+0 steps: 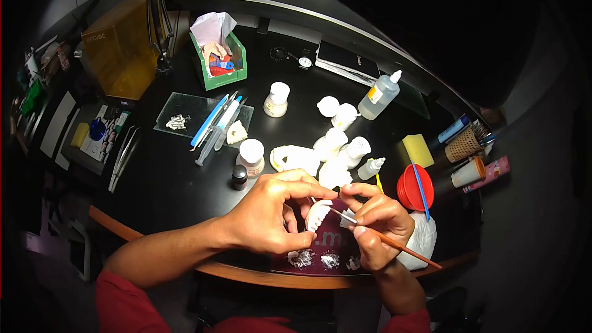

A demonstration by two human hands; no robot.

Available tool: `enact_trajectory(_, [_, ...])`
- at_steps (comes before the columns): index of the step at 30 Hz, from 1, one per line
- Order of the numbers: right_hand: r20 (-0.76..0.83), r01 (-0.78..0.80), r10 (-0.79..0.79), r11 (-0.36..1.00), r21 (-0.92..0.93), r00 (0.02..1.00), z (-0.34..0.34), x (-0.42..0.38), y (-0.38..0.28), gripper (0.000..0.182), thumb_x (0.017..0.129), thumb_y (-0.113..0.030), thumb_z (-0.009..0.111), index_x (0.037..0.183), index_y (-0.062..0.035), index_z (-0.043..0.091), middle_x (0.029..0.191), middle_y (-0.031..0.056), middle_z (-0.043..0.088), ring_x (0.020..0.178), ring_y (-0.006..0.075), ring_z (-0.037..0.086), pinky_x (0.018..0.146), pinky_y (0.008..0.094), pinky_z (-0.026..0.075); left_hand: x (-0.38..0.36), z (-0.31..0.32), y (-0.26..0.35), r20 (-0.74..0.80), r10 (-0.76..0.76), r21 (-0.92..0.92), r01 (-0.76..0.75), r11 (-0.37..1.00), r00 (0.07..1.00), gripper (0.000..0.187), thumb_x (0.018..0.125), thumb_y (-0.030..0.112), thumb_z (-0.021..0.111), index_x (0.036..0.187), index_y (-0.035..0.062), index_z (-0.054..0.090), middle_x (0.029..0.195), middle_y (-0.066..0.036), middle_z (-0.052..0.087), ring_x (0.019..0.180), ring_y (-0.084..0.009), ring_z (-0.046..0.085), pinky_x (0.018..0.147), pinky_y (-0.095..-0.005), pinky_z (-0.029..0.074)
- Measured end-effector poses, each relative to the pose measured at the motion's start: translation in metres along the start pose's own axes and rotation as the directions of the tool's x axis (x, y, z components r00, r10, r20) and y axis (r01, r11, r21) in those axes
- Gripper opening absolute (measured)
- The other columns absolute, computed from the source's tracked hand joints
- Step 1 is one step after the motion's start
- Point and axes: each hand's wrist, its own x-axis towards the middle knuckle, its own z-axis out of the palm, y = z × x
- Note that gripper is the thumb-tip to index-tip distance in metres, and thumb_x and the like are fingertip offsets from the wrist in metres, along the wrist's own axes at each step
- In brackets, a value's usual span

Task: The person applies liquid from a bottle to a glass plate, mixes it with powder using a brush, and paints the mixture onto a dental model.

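Note:
My left hand [262, 213] is closed, with thumb and fingers around a small curved white dental piece [317, 216] that looks like a row of teeth. In my right hand [387, 225] is a thin brush [404, 248] with an orange-brown handle, its tip at or very close to the dental piece. A small whitish patch [348, 218] shows by the right fingers; I cannot make out what it is. Beneath both hands lies a dark magenta mat [333, 240], bearing small heaps of white material [330, 261] near its front edge.
Just beyond my hands stand several white bottles [354, 151], a jar [251, 157] and a black-capped bottle [239, 177]. A glass plate [176, 106] holds syringes [219, 126]. To the right are red bowls [414, 186], a yellow sponge [418, 150] and a crumpled white bag [424, 234]. Behind stands a green bin [231, 79].

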Motion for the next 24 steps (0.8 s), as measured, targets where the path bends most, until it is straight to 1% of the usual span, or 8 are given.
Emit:
enact_trajectory(2, [0.014,0.001,-0.001,1.0,-0.002,1.0,-0.0004,-0.0001,0.0,0.007,0.084,0.0,0.066,0.09,0.0036,0.064,0.08,0.0117,0.066,0.115,0.0397,0.068,0.101,0.053,0.059,-0.0006,-0.0004,-0.0009,0.011,-0.007,-0.022,0.007,1.0,1.0,0.061,0.072,-0.004,0.081,0.132,-0.0003,0.069,0.117,-0.011,0.064,0.086,-0.0085,0.067,0.064,-0.0191,0.061])
enact_trajectory(9, [0.001,0.025,-0.025,0.999,-0.043,1.0,-0.0036,-0.0028,0.0014,0.006,0.084,0.001,0.064,0.089,0.0033,0.063,0.08,0.0124,0.064,0.115,0.0411,0.066,0.101,0.0545,0.059,-0.0006,-0.0006,-0.0004,0.008,0.032,0.022,-0.032,0.999,0.999,0.059,0.072,-0.003,0.081,0.131,0.0002,0.071,0.116,-0.01,0.066,0.088,-0.0085,0.067,0.065,-0.0195,0.061])
enact_trajectory(14, [-0.056,-0.082,0.087,0.993,0.084,0.995,0.0,-0.0029,-0.0031,0.005,0.083,0.003,0.062,0.088,0.0024,0.062,0.08,0.012,0.064,0.122,0.0407,0.062,0.102,0.0562,0.058,-0.0005,-0.0004,0.0013,0.005,0.056,0.048,-0.056,0.997,0.998,0.06,0.072,-0.002,0.082,0.13,0.0005,0.071,0.114,-0.01,0.066,0.088,-0.0086,0.068,0.064,-0.0198,0.061])
enact_trajectory(15, [-0.072,-0.114,0.122,0.987,0.112,0.99,0.0001,-0.004,-0.0039,0.005,0.083,0.004,0.062,0.088,0.0022,0.062,0.08,0.0119,0.064,0.123,0.0406,0.061,0.103,0.0565,0.058,-0.0006,0.0008,0.0004,-0.005,0.075,0.045,-0.075,0.996,0.997,0.059,0.071,-0.001,0.081,0.129,0.0003,0.072,0.114,-0.01,0.067,0.084,-0.009,0.068,0.062,-0.0201,0.061])
enact_trajectory(17, [-0.045,-0.105,0.11,0.989,0.108,0.993,-0.0028,-0.0045,-0.0014,0.006,0.082,0.005,0.062,0.087,0.0017,0.061,0.081,0.0117,0.064,0.123,0.04,0.061,0.104,0.057,0.057,0.0007,0.002,-0.0026,-0.029,0.116,0.044,-0.115,0.992,0.993,0.059,0.07,0.003,0.079,0.128,0.0001,0.072,0.113,-0.012,0.068,0.078,-0.0099,0.07,0.057,-0.0207,0.06])
enact_trajectory(20, [-0.036,-0.094,0.099,0.99,0.106,0.994,-0.0016,-0.0041,-0.0003,0.009,0.08,0.006,0.064,0.086,0.0002,0.062,0.08,0.0112,0.066,0.122,0.0391,0.061,0.105,0.0569,0.056,0.0005,0.0013,-0.0061,-0.031,0.132,0.081,-0.129,0.988,0.991,0.06,0.069,0.003,0.08,0.128,0.0,0.072,0.112,-0.012,0.068,0.077,-0.0098,0.069,0.057,-0.0207,0.06])
enact_trajectory(21, [-0.037,-0.093,0.097,0.99,0.106,0.995,-0.0007,-0.0042,-0.0007,0.01,0.08,0.006,0.065,0.086,-0.0004,0.062,0.08,0.011,0.066,0.122,0.0388,0.061,0.105,0.0568,0.056,0.0004,0.0013,-0.005,-0.025,0.115,0.083,-0.113,0.99,0.993,0.06,0.069,0.002,0.081,0.129,0.0003,0.072,0.112,-0.011,0.067,0.079,-0.0094,0.069,0.059,-0.0204,0.06])
enact_trajectory(24, [0.048,-0.05,0.048,0.998,0.038,0.998,-0.002,-0.004,-0.0014,0.011,0.079,0.004,0.07,0.086,-0.0027,0.065,0.077,0.0097,0.069,0.117,0.0359,0.064,0.109,0.0573,0.052,-0.0001,-0.0006,-0.0016,-0.02,0.067,0.08,-0.065,0.995,0.998,0.063,0.07,-0.002,0.084,0.131,0.0008,0.071,0.112,-0.01,0.066,0.083,-0.0086,0.068,0.062,-0.0196,0.061])
